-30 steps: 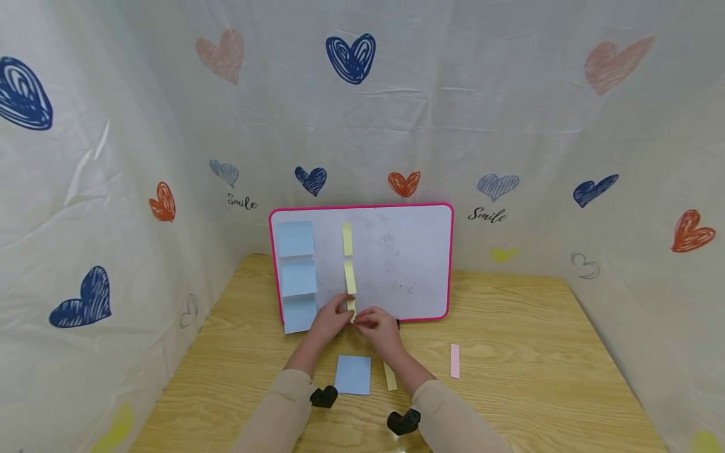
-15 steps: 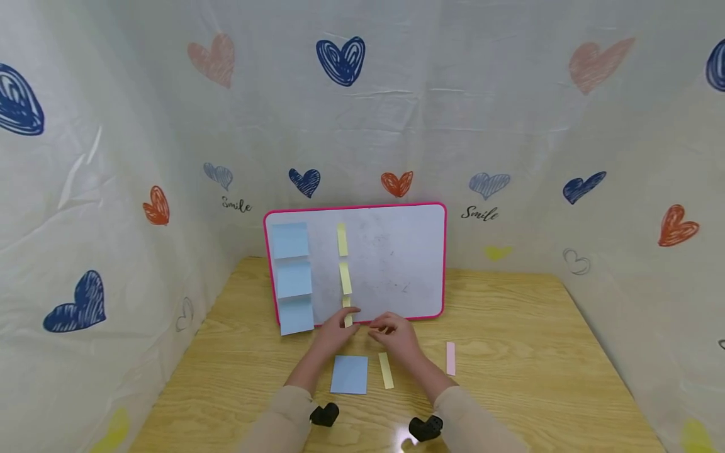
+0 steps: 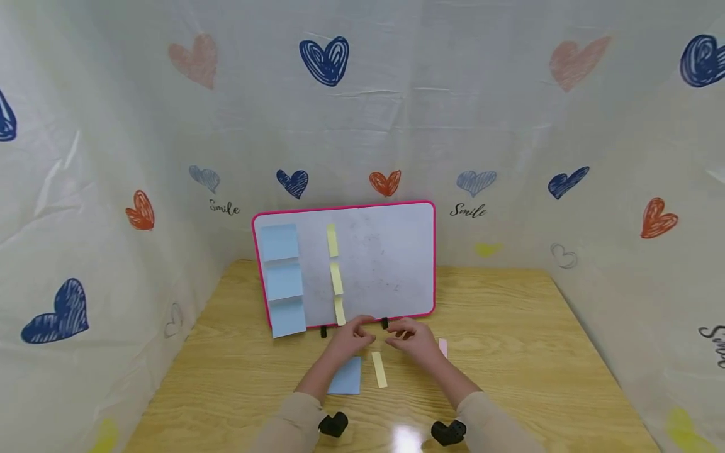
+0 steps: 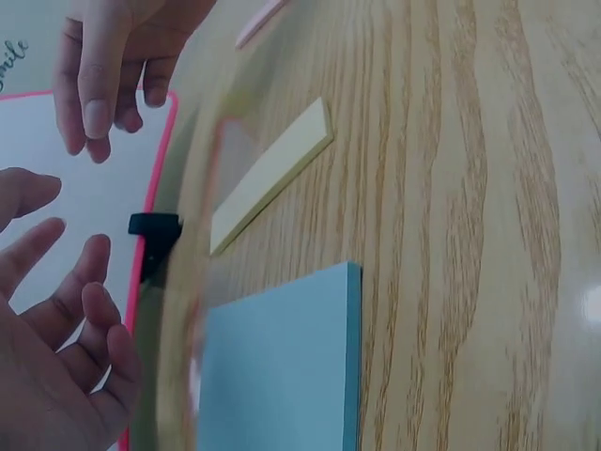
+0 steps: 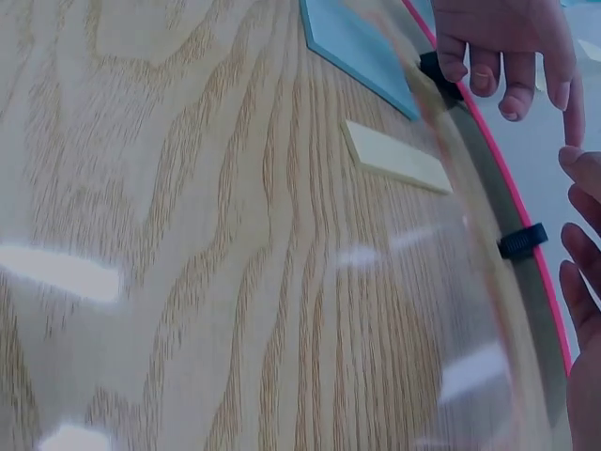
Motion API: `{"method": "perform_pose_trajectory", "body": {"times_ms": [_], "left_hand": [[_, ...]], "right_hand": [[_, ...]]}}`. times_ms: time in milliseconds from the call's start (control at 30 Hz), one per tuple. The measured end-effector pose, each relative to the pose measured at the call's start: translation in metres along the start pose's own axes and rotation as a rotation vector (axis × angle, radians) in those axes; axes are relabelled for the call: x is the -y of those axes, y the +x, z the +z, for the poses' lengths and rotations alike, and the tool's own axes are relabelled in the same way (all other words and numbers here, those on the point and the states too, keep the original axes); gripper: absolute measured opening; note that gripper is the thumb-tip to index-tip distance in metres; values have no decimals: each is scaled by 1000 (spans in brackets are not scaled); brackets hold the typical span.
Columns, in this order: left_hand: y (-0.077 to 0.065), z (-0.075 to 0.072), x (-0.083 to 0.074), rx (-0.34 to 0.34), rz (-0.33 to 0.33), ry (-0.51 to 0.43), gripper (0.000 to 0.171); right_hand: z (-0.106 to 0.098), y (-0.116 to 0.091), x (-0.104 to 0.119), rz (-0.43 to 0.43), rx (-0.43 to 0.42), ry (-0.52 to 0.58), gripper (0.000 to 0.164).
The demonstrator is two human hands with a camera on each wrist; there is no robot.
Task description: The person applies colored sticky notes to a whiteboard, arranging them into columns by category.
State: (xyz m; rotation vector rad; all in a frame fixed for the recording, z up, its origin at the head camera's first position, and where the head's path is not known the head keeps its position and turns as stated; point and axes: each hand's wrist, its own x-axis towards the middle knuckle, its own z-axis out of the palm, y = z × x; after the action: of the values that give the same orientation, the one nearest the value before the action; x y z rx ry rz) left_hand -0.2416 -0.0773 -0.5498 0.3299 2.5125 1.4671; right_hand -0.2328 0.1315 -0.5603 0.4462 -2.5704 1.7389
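Observation:
My left hand (image 3: pixel 350 340) hovers in front of the lower edge of a pink-rimmed whiteboard (image 3: pixel 391 264), its fingers loosely bent and holding nothing. Facing it across a small gap is my right hand (image 3: pixel 413 338), also with nothing in its relaxed fingers. Three yellow sticky notes (image 3: pixel 335 278) run down the board in a column, the lowest (image 3: pixel 339 311) reaching its bottom rim. On the table below the hands lie a narrow yellow sticky-note pad (image 4: pixel 272 176) and a square blue sticky-note pad (image 4: pixel 282 366). A pink strip (image 3: pixel 443 348) shows partly behind my right wrist.
Three blue sticky notes (image 3: pixel 284 280) hang in a column at the board's left side. Black feet (image 3: pixel 385 323) hold the board up on the wooden table (image 3: pixel 510 352). Behind stands a pale curtain (image 3: pixel 362 126) printed with hearts.
Both hands have come away from the lowest yellow note, moving right and toward me; that note now stays on the board by itself. The head view has shifted slightly.

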Motion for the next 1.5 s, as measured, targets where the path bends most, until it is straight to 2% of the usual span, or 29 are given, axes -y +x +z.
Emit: {"method": "perform_pose_trajectory", "body": {"times_ms": [67, 333, 633, 933, 1100, 1267, 1500], "left_hand": [[1, 5, -2, 31, 1, -12, 44], [7, 27, -7, 123, 65, -25, 48], [19, 53, -17, 155, 124, -40, 55], [30, 79, -21, 195, 150, 34, 59], [35, 90, -24, 206, 165, 118, 63], [39, 101, -25, 195, 210, 180, 62], [45, 123, -23, 142, 284, 277, 62]], "right_hand": [[-7, -2, -14, 38, 3, -13, 22], [-40, -17, -32, 168, -4, 34, 29], [-73, -34, -48, 189, -4, 0, 36], [-87, -42, -65, 208, 5, 70, 42], [-90, -46, -72, 196, -12, 27, 42], [-92, -53, -80, 188, -4, -11, 43], [-95, -60, -84, 131, 3, -42, 43]]}}
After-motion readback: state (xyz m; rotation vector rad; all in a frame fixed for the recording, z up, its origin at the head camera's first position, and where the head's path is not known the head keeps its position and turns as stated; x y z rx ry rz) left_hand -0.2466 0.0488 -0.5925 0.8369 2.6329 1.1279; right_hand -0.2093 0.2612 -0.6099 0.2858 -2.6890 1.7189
